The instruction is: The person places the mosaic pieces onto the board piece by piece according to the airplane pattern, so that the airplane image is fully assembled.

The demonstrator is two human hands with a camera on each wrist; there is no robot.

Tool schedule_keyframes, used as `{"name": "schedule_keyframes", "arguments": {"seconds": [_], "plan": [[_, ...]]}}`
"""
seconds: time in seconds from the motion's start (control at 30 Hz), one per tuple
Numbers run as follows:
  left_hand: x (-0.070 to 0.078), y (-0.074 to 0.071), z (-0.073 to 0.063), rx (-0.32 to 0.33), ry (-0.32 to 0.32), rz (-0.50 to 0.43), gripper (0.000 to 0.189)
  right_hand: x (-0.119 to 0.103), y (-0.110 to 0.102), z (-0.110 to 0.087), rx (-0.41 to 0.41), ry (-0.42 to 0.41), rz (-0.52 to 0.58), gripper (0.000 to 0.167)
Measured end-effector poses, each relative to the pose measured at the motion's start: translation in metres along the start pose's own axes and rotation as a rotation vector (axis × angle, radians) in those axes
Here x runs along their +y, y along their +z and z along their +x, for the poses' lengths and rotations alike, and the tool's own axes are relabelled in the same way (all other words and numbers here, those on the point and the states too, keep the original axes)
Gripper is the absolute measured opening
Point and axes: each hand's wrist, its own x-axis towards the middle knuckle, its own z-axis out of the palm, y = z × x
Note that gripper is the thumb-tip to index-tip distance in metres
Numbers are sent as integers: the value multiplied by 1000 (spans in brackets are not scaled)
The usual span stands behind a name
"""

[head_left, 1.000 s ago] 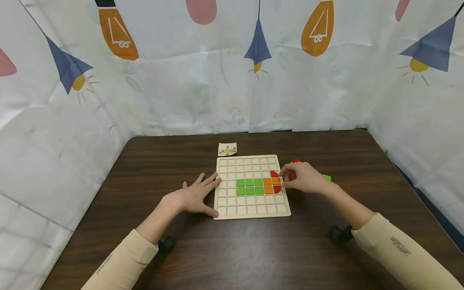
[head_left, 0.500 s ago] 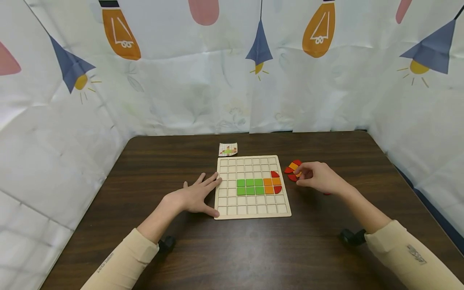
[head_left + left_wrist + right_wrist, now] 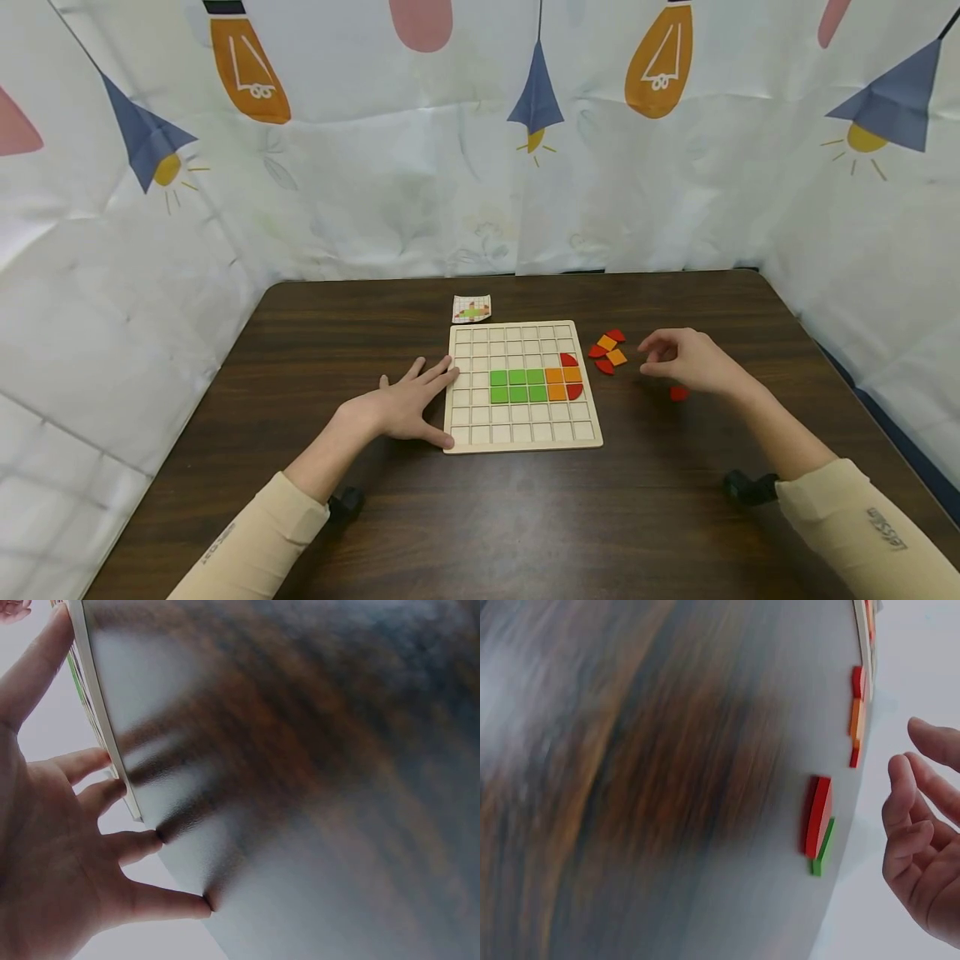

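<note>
My left hand (image 3: 405, 410) lies with fingers spread at the left edge of a pale wooden grid board (image 3: 467, 417), thumb and fingertips at its rim. On the board are two rows of green square tiles (image 3: 517, 387), a few orange square tiles (image 3: 555, 384) and two red quarter-round tiles (image 3: 569, 360). My right hand (image 3: 693, 360) hovers right of the board, fingers loosely bent with nothing between them. Below it is a lone red tile (image 3: 678, 393). Beside that red tile, the right wrist view shows a green tile (image 3: 823, 851), hidden from the head view.
Between board and right hand lie several loose tiles, orange ones (image 3: 617, 357) and red ones (image 3: 604, 367). A small pattern card (image 3: 472, 309) sits behind the board on the dark wooden table (image 3: 360, 308). A printed white curtain (image 3: 360, 183) hangs beyond the far edge.
My right hand has moved right, from the board's right edge past the loose orange and red tiles, bringing these into view. The left hand has stayed at the board.
</note>
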Motion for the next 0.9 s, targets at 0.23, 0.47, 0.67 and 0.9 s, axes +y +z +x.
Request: {"name": "schedule_keyframes", "arguments": {"seconds": [0.23, 0.47, 0.67, 0.9], "plan": [[-1, 1, 0, 5, 4, -1, 110, 15, -8, -4, -3, 40, -3, 34], [0, 0, -1, 2, 2, 4, 109, 27, -16, -6, 7, 72, -1, 37], [0, 0, -1, 4, 3, 4, 110, 38, -20, -6, 8, 90, -23, 38], [0, 0, -1, 0, -1, 11, 109, 47, -23, -8, 11, 94, -38, 35]]}}
